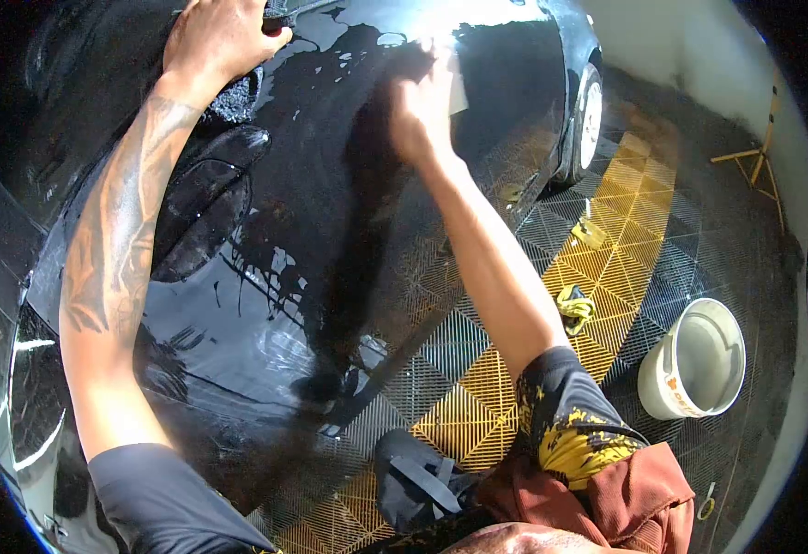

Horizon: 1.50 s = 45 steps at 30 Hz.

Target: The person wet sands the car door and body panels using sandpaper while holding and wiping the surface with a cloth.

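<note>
Head view: reaching with both bare hands to a wet, dark car body (330,157), spread from left to centre.
Showing left hand (224,42) at top edge, fingers partly cropped, can't tell grip. Showing right hand (422,115) farther right, just beside a pale flat piece (458,90); can't tell if pinching it, fingertips washed out by glare. Also noting wheel (590,118) at upper right, white bucket (654,383) on tiled floor (639,198), yellow-and-black cloth (575,309) near bucket.
</note>
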Tool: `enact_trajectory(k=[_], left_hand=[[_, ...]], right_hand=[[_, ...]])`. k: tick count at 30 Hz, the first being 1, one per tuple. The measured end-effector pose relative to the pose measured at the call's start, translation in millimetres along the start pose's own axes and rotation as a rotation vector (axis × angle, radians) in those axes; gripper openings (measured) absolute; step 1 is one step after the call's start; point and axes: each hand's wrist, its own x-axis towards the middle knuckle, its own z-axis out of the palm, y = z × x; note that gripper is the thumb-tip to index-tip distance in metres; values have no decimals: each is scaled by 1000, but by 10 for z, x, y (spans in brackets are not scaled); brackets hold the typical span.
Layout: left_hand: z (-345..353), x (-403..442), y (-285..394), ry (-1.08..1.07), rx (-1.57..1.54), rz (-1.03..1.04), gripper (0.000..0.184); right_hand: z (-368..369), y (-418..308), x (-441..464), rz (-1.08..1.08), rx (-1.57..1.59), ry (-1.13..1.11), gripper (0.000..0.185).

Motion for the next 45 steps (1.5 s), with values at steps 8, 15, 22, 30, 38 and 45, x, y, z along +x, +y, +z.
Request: enact_trajectory(k=[8,15,22,30,38,45], left_hand=[[-1,-17,10,15,-7,14,41],[89,-15,-56,26,23,43,40],[218,-4,-178,-14,78,142,37],[102,55,-25,-91,121,94,32],[118,51,26,-63,92,73,30],[112,51,45,-48,101,70,29]], right_hand=[[-117,-508,-606,-72,80,-136,86],[-71,-151,-92,91,243,119,65],[-149,413,47,56,8,89,74],[-300,-31,-586,-52,140,-62,76],[-316,1188,410,222,-142,-156,69],[-380,538,-232,-72,74,19,77]])
